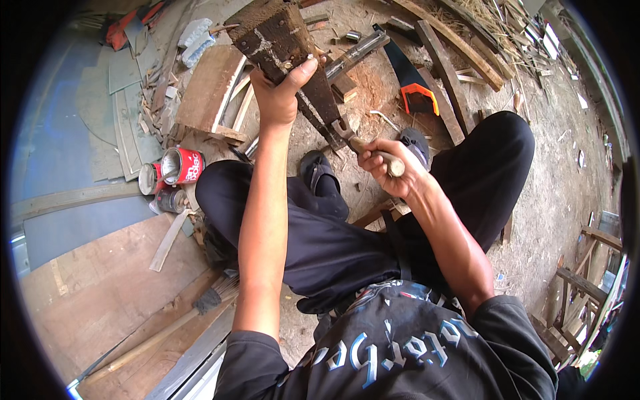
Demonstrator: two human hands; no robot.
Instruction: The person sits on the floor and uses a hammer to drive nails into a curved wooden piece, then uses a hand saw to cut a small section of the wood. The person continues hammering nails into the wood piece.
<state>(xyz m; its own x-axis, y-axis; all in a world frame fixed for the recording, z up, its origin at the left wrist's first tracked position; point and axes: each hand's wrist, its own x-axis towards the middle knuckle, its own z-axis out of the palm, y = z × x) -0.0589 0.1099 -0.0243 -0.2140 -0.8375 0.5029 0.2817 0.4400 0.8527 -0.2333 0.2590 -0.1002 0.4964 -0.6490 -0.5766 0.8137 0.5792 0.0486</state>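
Observation:
My left hand (280,93) grips a dark, weathered wooden beam (277,43) with pale streaks on its face, the thumb pressed along its side. The beam slants from the top of the view toward my feet. My right hand (393,167) is wrapped round the wooden handle of a hammer (394,165). The hammer's metal head meets the beam's lower end, near its edge; its exact contact is too small to make out. Past the beam, on the ground, lies a saw (421,99) with an orange and black handle.
Red-labelled cans (183,165) stand left of my knee. A wide brown board (208,87) lies behind them, and timber lengths (445,80) are strewn at the far right. Grey sheets (67,133) and a plywood panel (113,280) cover the left. A wooden frame (583,287) stands at right.

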